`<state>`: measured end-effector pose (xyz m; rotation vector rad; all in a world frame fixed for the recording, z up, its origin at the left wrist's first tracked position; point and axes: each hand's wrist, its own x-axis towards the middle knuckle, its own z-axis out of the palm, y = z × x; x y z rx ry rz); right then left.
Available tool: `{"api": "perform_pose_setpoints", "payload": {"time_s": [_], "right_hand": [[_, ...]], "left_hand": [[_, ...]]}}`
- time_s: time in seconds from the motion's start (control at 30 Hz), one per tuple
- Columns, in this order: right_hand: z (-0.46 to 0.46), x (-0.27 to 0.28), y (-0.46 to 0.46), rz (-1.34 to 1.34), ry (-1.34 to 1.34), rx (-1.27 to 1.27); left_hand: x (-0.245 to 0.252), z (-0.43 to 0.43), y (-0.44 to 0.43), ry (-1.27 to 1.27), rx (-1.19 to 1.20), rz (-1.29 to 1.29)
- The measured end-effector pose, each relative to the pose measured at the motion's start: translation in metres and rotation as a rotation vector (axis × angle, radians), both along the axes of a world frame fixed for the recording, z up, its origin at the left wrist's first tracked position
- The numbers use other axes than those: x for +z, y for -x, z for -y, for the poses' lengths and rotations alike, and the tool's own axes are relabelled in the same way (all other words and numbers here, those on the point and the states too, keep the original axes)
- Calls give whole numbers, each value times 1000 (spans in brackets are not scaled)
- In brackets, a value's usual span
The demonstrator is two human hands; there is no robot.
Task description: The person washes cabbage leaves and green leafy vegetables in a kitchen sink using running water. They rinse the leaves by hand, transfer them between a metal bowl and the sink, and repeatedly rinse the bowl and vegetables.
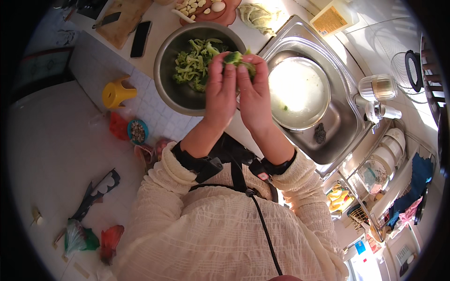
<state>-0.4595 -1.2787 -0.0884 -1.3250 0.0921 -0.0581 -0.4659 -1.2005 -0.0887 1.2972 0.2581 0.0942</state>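
Observation:
My left hand and my right hand meet over the right side of a large metal bowl. Between the fingers of both hands is a piece of broccoli, partly covered by the fingertips. Inside the bowl lie many cut broccoli pieces, some with pale stems. To the right, a round metal basin sits in a stainless steel sink. The basin holds water with strong glare and a few green bits.
Behind the bowl are a reddish plate with garlic cloves and an egg, and a crumpled cloth. A phone lies beside a cutting board with a knife. The faucet borders the sink. A yellow stool stands on the floor.

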Motion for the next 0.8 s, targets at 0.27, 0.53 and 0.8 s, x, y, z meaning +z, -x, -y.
{"api": "perform_pose_setpoints", "payload": {"time_s": [0.27, 0.53, 0.8], "right_hand": [[14, -24, -14, 23, 176, 390], [218, -143, 5, -576, 391, -260], [236, -287, 55, -840, 975, 89]], "left_hand": [[-16, -129, -22, -837, -188, -66], [15, -115, -26, -1067, -232, 24], [3, -78, -30, -809, -288, 27]]}}
